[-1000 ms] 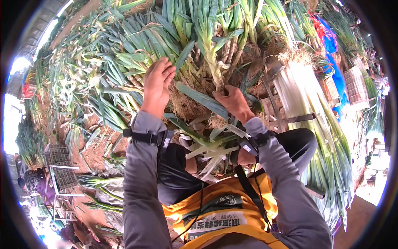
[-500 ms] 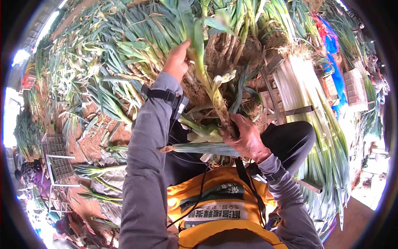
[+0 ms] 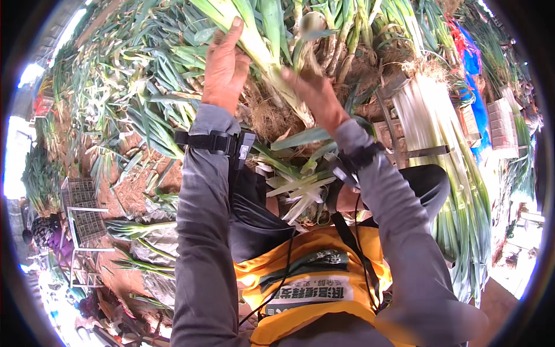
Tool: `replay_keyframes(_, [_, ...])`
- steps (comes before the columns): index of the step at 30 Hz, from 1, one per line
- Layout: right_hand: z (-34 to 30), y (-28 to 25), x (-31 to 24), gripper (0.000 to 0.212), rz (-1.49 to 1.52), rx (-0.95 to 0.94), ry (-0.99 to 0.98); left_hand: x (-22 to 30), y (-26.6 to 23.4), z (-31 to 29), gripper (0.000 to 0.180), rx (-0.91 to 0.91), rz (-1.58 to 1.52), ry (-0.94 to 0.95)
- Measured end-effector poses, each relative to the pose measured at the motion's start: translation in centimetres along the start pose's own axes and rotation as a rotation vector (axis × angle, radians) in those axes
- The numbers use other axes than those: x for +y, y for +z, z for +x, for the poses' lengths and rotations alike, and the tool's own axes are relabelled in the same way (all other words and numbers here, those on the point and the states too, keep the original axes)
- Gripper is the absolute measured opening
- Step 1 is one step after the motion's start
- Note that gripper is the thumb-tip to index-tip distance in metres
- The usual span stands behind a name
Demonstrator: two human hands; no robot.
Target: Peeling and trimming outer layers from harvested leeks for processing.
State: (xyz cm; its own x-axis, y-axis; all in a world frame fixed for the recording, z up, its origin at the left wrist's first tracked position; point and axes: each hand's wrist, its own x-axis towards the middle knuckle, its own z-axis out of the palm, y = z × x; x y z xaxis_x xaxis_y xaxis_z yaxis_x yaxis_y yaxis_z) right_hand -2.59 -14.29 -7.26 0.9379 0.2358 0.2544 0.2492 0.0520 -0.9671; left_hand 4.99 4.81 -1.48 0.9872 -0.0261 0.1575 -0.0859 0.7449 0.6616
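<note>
- Leeks filled the scene: a person sat amid a great heap of green-topped stalks (image 3: 144,87), seen from a camera on their own head, both grey-sleeved arms raised forward.
- The left hand (image 3: 225,66) was closed loosely around one thick leek (image 3: 263,49), fingers wrapped on the pale shaft where it met the green leaves.
- The right hand (image 3: 315,95) sat lower on the same stalk, near its root end (image 3: 277,113), which was matted with brown soil; motion blur hid whether those fingers gripped or only pressed against it.
- Stripped outer leaves (image 3: 298,185) lay in the lap, above an orange apron (image 3: 306,277).
- A bundle of cleaned white stalks (image 3: 439,133) lay to the right in a wooden frame, well apart from the hands.
- Wire crates (image 3: 81,208) stood on the ground at the left.
- Judging by this, the step in hand was cleaning or peeling a single leek held up before the body.
- The next move probably called for a firm hold high on the shaft while the lower hand pulled away dirty outer layers without snapping the stalk.
</note>
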Motion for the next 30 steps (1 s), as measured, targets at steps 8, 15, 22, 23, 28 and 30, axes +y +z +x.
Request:
replay_keyframes(8, [6.8,4.9,-2.5,0.04,0.002,0.121,-0.083,1.6,-0.4,-1.0,0.033,0.012,0.075,0.083])
replay_keyframes(15, [-0.3,-0.1,1.4,0.03,0.365,0.193,0.126,2.9,-3.1,0.3,0.03,0.022,0.03,0.049])
replay_keyframes(22, [-8.5,0.5,2.1,0.05,-0.051,0.202,0.287,2.3,-6.0,2.7,0.035,0.15,0.005,0.029])
replay_keyframes(23, [-9.9,-0.1,2.7,0.055,-0.324,0.115,0.251,2.9,-6.6,2.8,0.035,0.152,0.01,0.031])
replay_keyframes(28, [-16.1,-3.2,10.2,0.039,-0.98,-0.246,0.291,3.1,-6.5,3.1,0.03,0.287,0.068,0.176])
replay_keyframes(30, [-15.8,-2.2,10.7,0.038,-1.169,-0.284,0.194,3.6,-7.1,3.0,0.028,0.331,0.104,0.236])
